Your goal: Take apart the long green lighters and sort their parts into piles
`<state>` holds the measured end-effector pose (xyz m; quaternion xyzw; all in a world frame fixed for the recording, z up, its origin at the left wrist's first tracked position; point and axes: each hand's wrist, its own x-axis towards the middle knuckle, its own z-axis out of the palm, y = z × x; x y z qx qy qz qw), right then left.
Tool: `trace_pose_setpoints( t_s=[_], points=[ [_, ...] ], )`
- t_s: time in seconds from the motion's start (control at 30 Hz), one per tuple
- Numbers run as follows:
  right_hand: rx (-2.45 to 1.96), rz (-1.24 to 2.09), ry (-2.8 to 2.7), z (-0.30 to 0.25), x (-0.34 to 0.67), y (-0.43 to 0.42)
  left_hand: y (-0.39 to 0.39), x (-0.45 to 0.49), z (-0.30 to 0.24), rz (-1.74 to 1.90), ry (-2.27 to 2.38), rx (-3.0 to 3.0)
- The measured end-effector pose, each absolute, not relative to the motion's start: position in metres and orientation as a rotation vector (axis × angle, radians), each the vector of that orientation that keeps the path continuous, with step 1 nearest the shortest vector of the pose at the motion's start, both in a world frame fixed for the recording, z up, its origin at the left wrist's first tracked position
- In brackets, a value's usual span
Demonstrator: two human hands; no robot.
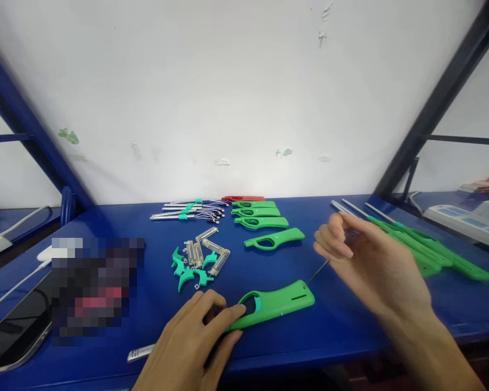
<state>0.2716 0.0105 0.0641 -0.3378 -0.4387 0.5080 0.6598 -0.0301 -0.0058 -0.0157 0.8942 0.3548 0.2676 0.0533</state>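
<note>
A green long-nosed lighter (279, 305) lies near the front of the blue table, its broad handle end pointing right. My left hand (195, 332) grips it around the trigger loop, where a teal trigger (258, 304) sits. The silver metal tube (140, 353) of the lighter comes out to the left below my hand. My right hand (377, 271) is raised to the right with curled fingers. From it a thin dark rod (318, 271) slants down to the lighter's handle end; its upper part is hidden in the fingers.
Green handle shells (275, 239) and a red one (244, 199) line up behind. Clear fuel tanks (219, 262), teal triggers (185, 277) and wired metal tubes (179, 216) lie left of them. Several lighters (432, 244) rest at right. A phone (20, 326) is at left.
</note>
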Motion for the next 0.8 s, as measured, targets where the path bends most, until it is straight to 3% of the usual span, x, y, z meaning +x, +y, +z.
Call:
trace_pose_setpoints(
  t_s=[0.13, 0.37, 0.8],
  points=[
    [-0.858, 1.019, -1.162, 0.057, 0.269, 0.01, -0.008, -0.029, -0.014, 0.806, 1.084, 2.697],
    [-1.278, 0.319, -1.667, 0.055, 0.267, -0.008, -0.006, -0.029, -0.016, 0.825, 1.108, 2.716],
    [-1.263, 0.319, -1.536, 0.071, 0.27, -0.009, 0.004, -0.034, -0.02, 0.88, 1.045, 2.808]
  ],
)
